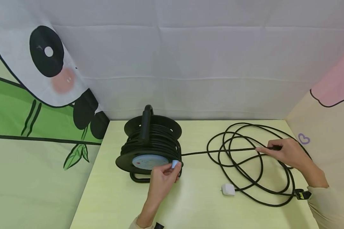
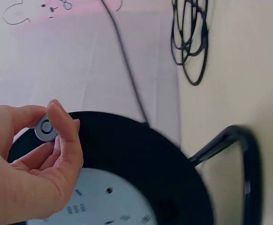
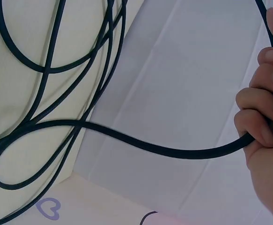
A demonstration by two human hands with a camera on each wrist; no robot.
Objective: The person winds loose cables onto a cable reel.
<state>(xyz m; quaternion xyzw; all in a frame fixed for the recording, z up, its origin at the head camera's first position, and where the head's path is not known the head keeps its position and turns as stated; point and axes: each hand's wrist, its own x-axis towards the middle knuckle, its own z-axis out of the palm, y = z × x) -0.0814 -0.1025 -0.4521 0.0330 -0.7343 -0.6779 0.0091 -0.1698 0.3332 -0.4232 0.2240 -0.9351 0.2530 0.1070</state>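
Note:
A black cable reel [image 1: 149, 146] stands on the table at the left of the head view, thickly wound with cable. My left hand [image 1: 164, 181] pinches the small light-blue knob [image 1: 175, 163] at the rim of its front disc; the left wrist view shows the round end of this knob [image 2: 46, 127] between thumb and fingers. To the right, my right hand [image 1: 288, 152] grips the black cable [image 1: 195, 154], which runs fairly straight from the reel. In the right wrist view the fingers [image 3: 260, 96] curl round the cable, and a slack length hangs from the hand.
Loose loops of cable [image 1: 261, 185] lie on the right of the table [image 1: 103, 197]. A white plug [image 1: 228, 189] ends the cable near the front. The reel's carrying handle [image 1: 145, 124] rises above it. A fabric backdrop [image 1: 206, 63] stands behind the table.

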